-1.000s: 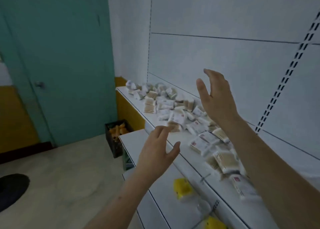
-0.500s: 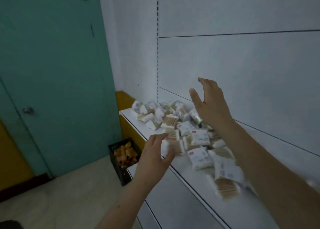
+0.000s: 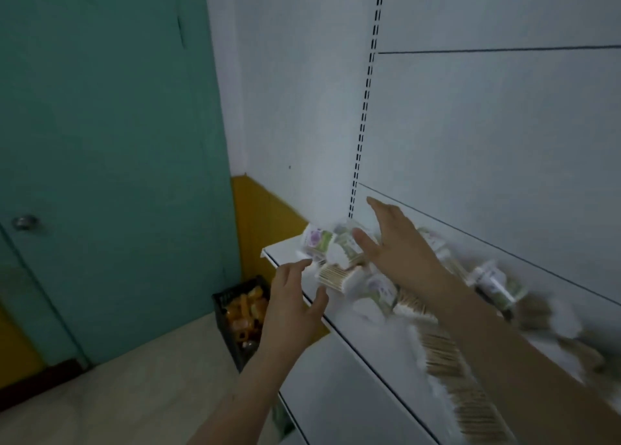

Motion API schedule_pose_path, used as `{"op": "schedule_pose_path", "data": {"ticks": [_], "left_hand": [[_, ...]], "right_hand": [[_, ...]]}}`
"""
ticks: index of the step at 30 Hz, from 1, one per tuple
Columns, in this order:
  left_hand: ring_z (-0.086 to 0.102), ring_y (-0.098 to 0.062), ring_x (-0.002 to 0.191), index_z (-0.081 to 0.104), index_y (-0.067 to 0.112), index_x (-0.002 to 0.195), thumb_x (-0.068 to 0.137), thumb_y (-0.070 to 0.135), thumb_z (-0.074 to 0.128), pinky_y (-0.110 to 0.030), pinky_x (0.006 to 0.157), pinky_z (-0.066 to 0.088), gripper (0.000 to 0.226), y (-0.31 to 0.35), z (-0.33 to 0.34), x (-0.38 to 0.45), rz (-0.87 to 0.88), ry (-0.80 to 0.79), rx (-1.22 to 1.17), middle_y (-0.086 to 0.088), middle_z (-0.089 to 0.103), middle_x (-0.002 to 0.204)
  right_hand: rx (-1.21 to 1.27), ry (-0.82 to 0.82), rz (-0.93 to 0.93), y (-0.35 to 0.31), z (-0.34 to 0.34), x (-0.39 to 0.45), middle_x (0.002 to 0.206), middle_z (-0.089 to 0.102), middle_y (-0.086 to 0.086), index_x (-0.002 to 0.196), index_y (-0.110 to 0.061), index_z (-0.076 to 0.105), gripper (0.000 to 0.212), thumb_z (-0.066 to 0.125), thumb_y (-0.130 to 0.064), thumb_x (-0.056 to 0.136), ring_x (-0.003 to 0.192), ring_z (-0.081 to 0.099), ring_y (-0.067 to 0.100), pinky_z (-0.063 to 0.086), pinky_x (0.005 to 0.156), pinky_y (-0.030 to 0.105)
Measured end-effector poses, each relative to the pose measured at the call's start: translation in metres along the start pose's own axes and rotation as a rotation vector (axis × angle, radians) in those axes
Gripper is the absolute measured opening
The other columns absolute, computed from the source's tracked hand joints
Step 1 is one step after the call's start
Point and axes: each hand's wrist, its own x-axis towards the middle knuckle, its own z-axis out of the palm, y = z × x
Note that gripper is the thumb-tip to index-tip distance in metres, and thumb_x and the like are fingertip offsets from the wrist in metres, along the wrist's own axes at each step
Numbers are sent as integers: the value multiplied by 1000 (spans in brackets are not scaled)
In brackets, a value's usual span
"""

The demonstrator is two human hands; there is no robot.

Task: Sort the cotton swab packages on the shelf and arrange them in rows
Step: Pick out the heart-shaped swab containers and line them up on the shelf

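Loosely heaped crinkly swab packages (image 3: 339, 273), flat white shelf (image 3: 356, 370).

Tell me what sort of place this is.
Probably a small shop or its stockroom: a white retail shelf with a slotted upright, loose cotton swab packages heaped on it, and a black crate of orange goods on the floor.

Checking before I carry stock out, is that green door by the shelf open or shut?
Shut. The green door sits flush in its frame, no gap showing, its knob at the left edge.
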Motion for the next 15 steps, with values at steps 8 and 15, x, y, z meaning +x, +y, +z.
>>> {"op": "schedule_pose_path", "data": {"ticks": [8,15], "left_hand": [[34,-11,128,34,35,146,85,38,71,-22,97,36,71,-66,-1,120,188,-181,-20,0,30,145],[60,-12,104,39,35,136,79,46,76,-30,78,58,69,-94,34,150,239,-359,-161,5,41,133]], "right_hand": [[-392,-11,137,17,84,21,142,52,9,149,-23,38,87,34,-78,81,129,49,33,33,110,49],[-274,90,213,22,95,16,129,51,-3,142,-33,41,76,62,-65,76,117,47,23,36,106,42]]}}
